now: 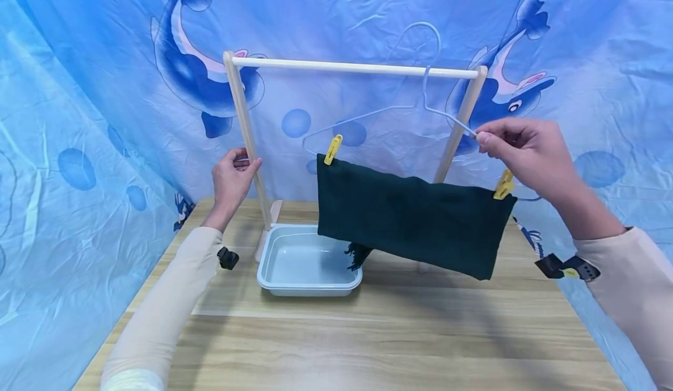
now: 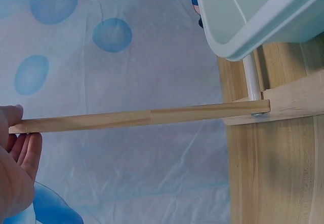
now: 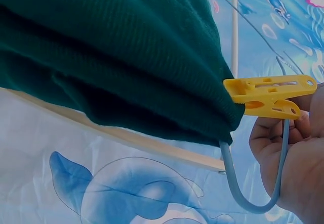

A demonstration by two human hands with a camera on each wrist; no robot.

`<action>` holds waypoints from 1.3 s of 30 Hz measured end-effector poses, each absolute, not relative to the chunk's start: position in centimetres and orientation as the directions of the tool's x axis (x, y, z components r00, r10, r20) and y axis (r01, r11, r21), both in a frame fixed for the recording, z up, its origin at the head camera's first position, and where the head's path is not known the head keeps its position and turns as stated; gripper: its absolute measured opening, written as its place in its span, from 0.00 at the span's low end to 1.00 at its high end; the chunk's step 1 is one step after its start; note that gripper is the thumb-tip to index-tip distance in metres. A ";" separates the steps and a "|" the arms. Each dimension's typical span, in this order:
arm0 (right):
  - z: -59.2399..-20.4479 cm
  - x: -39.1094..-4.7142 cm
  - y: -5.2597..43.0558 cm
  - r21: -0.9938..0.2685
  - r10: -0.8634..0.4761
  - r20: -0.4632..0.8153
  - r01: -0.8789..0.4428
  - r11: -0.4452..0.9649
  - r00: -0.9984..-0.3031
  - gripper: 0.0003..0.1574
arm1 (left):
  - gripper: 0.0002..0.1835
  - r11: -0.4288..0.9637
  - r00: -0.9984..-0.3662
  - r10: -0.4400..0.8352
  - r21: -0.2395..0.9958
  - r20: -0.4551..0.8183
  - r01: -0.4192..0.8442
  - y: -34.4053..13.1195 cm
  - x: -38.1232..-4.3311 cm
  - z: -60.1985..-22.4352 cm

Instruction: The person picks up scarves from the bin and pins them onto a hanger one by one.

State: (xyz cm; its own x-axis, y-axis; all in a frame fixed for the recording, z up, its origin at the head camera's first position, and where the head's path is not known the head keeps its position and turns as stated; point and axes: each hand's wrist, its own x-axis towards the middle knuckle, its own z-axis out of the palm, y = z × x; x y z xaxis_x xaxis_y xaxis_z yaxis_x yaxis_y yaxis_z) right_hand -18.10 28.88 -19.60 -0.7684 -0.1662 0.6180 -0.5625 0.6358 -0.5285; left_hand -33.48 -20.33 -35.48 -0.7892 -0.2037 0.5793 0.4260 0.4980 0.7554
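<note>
My left hand (image 1: 231, 177) holds the left post of a wooden garment rack (image 1: 243, 110), thumb on one side and fingers on the other. With my right hand (image 1: 531, 151) I pinch the right shoulder of a light blue wire hanger (image 1: 363, 113). The hanger's hook stands above the rack's rail, and its neck crosses in front of the rail in the head view. A folded dark green scarf (image 1: 410, 218) with a fringe hangs from the hanger. One yellow clothespin (image 1: 333, 149) grips its left corner, another yellow clothespin (image 3: 268, 95) its right corner, close to my right fingers.
A pale blue plastic basin (image 1: 310, 289) stands on the wooden table (image 1: 326, 344) at the rack's left foot, partly behind the scarf's fringe. Behind and around the table hangs a blue curtain (image 1: 326, 5) printed with dolphins.
</note>
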 end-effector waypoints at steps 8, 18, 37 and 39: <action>-18.3 -19.5 28.6 -0.538 -0.120 0.599 -0.508 0.672 -0.792 0.17 | 0.19 0.486 -0.784 -0.217 0.761 0.582 0.430 -20.5 -33.5 -35.4; -18.8 -22.5 28.5 -0.532 -0.124 0.607 -0.518 0.670 -0.785 0.19 | 0.18 0.482 -0.787 -0.211 0.762 0.580 0.433 -20.7 -33.7 -35.5; -22.6 -25.3 28.1 -0.621 -0.035 0.558 -0.445 0.645 -0.829 0.24 | 0.17 0.456 -0.801 -0.221 0.785 0.556 0.419 -20.7 -33.5 -35.5; -23.1 -25.4 28.0 -0.632 -0.031 0.553 -0.443 0.636 -0.833 0.24 | 0.17 0.455 -0.800 -0.223 0.785 0.558 0.421 -20.7 -33.4 -35.5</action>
